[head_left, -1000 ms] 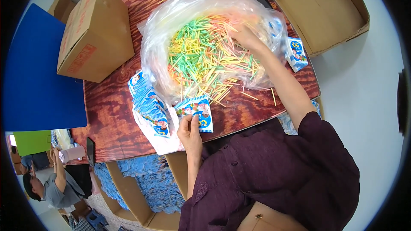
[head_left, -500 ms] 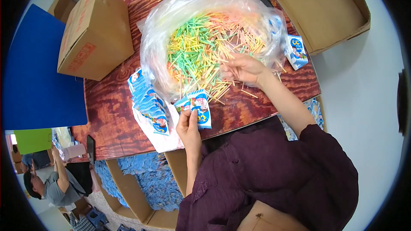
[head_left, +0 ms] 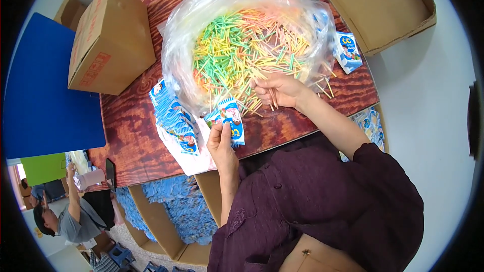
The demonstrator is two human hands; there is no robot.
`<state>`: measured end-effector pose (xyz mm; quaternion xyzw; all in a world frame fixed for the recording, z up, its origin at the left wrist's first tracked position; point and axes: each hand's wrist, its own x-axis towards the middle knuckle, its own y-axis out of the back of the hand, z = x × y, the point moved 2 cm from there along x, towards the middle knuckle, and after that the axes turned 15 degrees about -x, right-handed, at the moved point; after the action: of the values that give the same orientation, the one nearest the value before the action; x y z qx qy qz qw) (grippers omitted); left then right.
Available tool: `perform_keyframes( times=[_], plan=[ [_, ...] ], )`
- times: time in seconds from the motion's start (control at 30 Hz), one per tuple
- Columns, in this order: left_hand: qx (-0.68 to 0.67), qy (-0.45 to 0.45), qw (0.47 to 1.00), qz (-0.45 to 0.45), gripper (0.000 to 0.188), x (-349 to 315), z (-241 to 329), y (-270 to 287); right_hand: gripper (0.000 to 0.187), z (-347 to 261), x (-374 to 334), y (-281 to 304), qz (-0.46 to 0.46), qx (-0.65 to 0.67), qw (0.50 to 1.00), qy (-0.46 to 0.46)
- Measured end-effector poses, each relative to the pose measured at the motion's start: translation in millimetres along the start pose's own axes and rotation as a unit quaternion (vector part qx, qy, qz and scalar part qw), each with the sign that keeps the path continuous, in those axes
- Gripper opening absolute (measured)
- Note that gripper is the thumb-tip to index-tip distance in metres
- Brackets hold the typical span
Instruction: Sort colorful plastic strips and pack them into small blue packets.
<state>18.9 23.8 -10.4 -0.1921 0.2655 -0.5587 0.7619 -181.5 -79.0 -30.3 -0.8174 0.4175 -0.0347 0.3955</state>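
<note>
A large clear plastic bag (head_left: 179,35) lies wide on the table, full of thin candy sticks (head_left: 222,60) in green, yellow, orange and pink. Over its near edge, my right hand (head_left: 280,89) is closed round a few of the sticks, which jut down below the fingers. My left hand (head_left: 222,143) pinches small blue-and-white printed packets (head_left: 232,118) at their lower part, just in front of the bag. Beside that hand, a fanned row of the same packets (head_left: 174,118) rests on a white sheet (head_left: 189,166). Loose sticks lie along the bag's near edge.
A cardboard box (head_left: 113,40) stands at the left by a blue panel (head_left: 45,90). An open carton (head_left: 378,10) is at the far right, near another packet bundle (head_left: 349,53). Boxes of blue packets (head_left: 181,211) sit below the table edge. Another person (head_left: 83,221) works at the far left.
My right hand has moved slightly left and down, its fingers now closed more tightly with sticks pointing downward. The left hand still holds the packets, a little higher. The view has shifted slightly.
</note>
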Motion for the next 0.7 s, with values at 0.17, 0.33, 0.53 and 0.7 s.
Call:
perform_keyframes(
  times=[0.17,0.33,0.53,0.7],
  plan=[
    [-0.007,0.005,1.000,0.008,0.008,7,-2,-6,0.013,11,-7,-10,-0.028,0.032,0.998,-0.041],
    [0.017,-0.026,0.998,-0.061,0.011,32,-8,-40,0.017,16,-13,-36,-0.111,-0.027,0.991,-0.074],
    [0.137,0.014,0.972,-0.192,0.010,30,-19,-53,0.014,30,-24,-36,-0.036,0.012,0.994,-0.106],
    [0.039,0.030,0.994,-0.101,0.009,29,-12,-41,0.021,32,-27,-37,0.015,-0.010,0.999,-0.030]
  ],
)
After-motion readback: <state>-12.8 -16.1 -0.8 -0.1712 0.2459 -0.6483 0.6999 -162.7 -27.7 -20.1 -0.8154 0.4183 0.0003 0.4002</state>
